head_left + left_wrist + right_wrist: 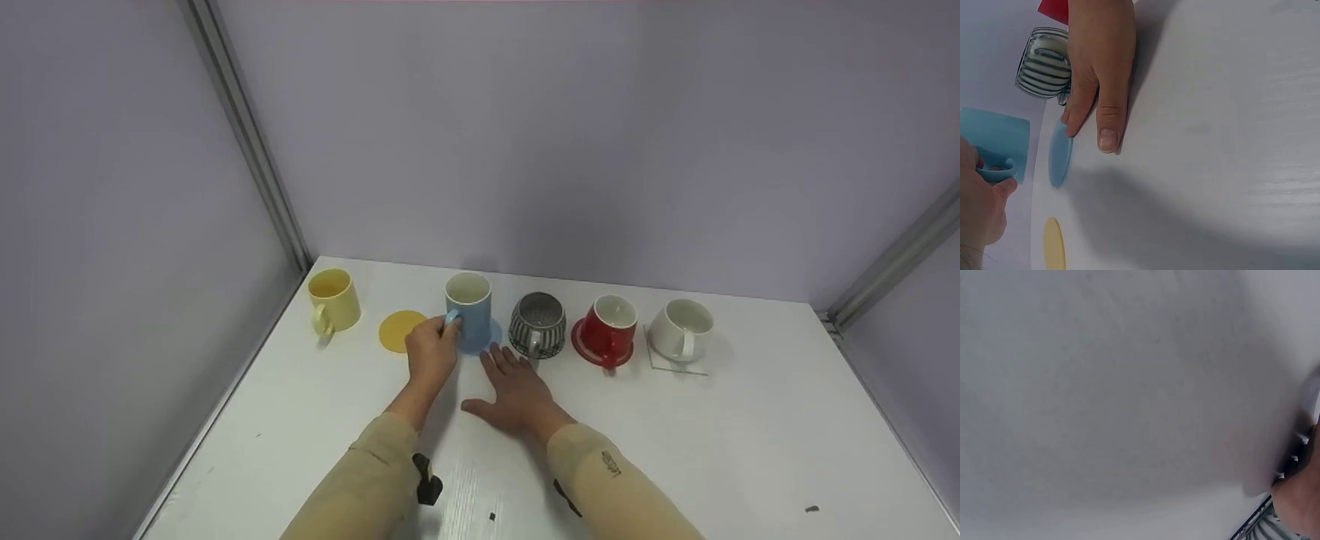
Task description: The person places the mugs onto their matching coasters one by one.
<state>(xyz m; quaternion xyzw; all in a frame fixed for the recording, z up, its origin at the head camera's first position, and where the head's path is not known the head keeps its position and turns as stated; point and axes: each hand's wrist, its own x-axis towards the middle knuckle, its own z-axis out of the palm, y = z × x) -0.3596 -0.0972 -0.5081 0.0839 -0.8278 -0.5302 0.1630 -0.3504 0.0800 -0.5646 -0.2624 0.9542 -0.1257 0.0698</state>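
My left hand pinches the handle of a light blue mug. In the left wrist view the mug is upright and raised, with a gap between it and the round blue coaster. My right hand lies flat, fingers spread, its fingertips at the near edge of that coaster. Just beyond the right hand stands a grey striped mug. The right wrist view shows mostly blurred white surface, with part of the right hand at the lower right.
A yellow mug stands at the far left, apart from a round yellow coaster. Rightward are a red mug on a red coaster and a white mug on a clear square coaster. Walls enclose the white table.
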